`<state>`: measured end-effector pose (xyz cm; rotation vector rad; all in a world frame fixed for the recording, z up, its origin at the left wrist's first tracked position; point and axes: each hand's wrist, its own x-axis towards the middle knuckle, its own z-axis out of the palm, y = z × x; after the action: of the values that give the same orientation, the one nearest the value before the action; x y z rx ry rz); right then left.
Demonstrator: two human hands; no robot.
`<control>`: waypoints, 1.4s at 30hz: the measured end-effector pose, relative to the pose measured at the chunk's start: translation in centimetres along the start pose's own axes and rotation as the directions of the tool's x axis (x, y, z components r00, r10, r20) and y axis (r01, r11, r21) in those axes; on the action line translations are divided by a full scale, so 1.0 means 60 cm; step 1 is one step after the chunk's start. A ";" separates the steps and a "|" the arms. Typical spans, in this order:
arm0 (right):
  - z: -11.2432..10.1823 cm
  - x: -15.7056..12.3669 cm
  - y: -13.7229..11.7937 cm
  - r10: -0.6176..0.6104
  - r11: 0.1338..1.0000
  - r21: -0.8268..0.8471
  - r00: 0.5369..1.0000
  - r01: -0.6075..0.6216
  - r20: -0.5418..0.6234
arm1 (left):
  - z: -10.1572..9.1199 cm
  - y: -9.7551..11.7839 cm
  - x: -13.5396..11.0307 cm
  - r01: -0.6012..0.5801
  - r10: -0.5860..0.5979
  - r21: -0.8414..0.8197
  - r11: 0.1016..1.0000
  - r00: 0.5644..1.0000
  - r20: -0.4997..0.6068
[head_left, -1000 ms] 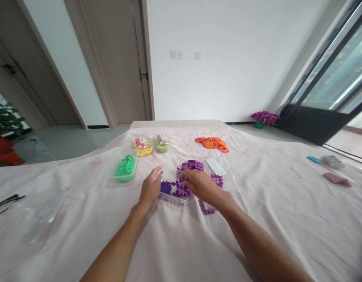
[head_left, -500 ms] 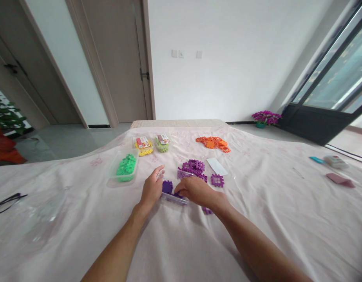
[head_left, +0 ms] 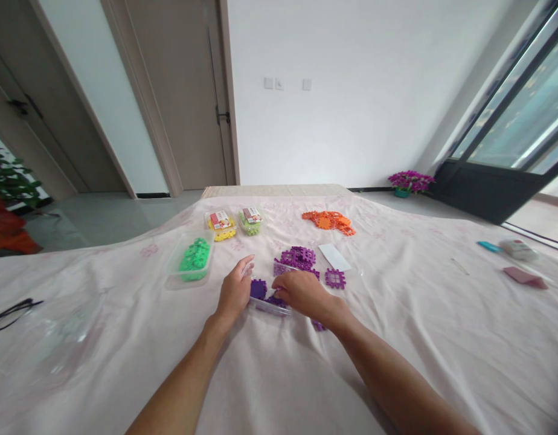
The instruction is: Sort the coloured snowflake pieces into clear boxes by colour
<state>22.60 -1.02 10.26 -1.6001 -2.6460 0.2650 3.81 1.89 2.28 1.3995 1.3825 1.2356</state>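
A clear plastic box [head_left: 270, 308] rests on the cloth in front of me, with dark purple plastic building pieces [head_left: 258, 289] inside. My left hand [head_left: 234, 291] grips the box by its left wall. Over the box's right side, my right hand [head_left: 302, 291] reaches in with fingers bent together among the pieces; whatever is between the fingertips is hidden. Just beyond the box lies a pile of lighter purple square pieces [head_left: 298, 257]. A single purple piece [head_left: 335, 278] is right of my right hand, and another [head_left: 319, 325] is partly covered by my wrist.
Green pieces [head_left: 196, 260] fill a clear tub at the left. Behind it stand boxes of yellow pieces [head_left: 223, 234] and light green pieces [head_left: 250, 225]. Orange pieces [head_left: 327, 222] lie farther back, a white card [head_left: 334, 257] nearer. Glasses [head_left: 14, 314] lie far left, a pink cloth [head_left: 525, 278] far right.
My right hand has shifted slightly to the right inside the box, and more of the dark purple pieces show beneath its fingers. The left hand stays on the box wall.
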 end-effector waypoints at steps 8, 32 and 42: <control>-0.030 -0.012 0.021 -0.157 0.986 0.061 0.987 0.154 0.043 | 0.000 0.000 -0.002 0.009 -0.009 -0.016 1.000 1.000 -0.011; -0.075 -0.057 0.110 0.218 0.976 -0.019 0.972 -0.218 0.087 | -0.002 -0.010 0.003 0.032 -0.031 0.008 0.999 0.998 -0.050; -0.022 -0.040 0.085 0.183 0.972 -0.197 0.940 -0.129 0.288 | -0.009 -0.012 0.010 0.065 -0.078 -0.161 0.985 0.994 -0.071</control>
<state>28.34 -0.63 10.87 -1.9785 -2.8364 0.3152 3.10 2.50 1.77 1.1948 1.3432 1.3334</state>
